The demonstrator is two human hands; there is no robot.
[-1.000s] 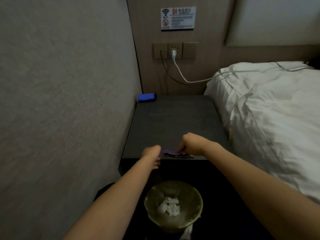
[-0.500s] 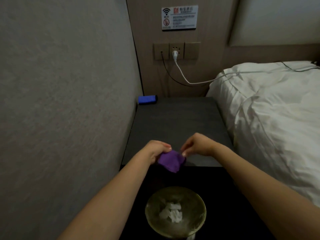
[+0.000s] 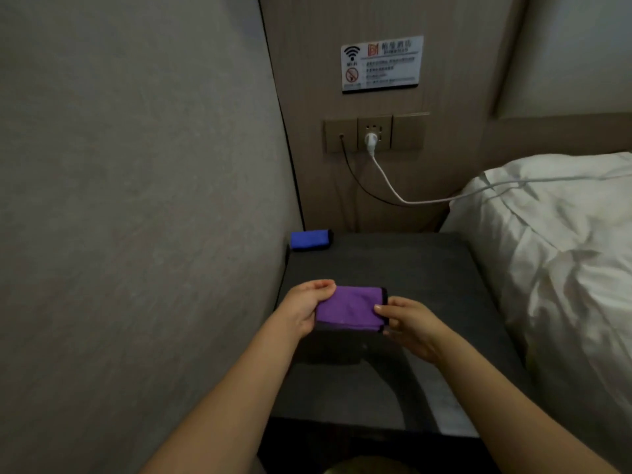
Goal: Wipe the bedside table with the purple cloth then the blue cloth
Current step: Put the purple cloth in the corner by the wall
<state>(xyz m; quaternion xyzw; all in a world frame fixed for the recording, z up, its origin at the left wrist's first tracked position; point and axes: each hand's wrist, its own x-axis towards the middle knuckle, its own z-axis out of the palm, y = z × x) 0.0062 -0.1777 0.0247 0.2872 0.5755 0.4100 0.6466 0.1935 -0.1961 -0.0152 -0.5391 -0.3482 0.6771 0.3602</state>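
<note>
Dark bench (image 3: 393, 268) lies just under the purple cloth (image 3: 350, 307), its long axis left-right, left grip (image 3: 304, 307) and right grip (image 3: 407, 323) pinching opposite ends, blue cloth (image 3: 310, 239) at the far-left corner

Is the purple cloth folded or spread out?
Folded: the purple cloth shows as a compact rectangle, held at its ends by left hand and right hand.

The room is dim and a bit blurry, with soft light on the white bed (image 3: 554, 254), dark arm shadows on the surface (image 3: 427, 285), and bent wall lines near the edges.
</note>
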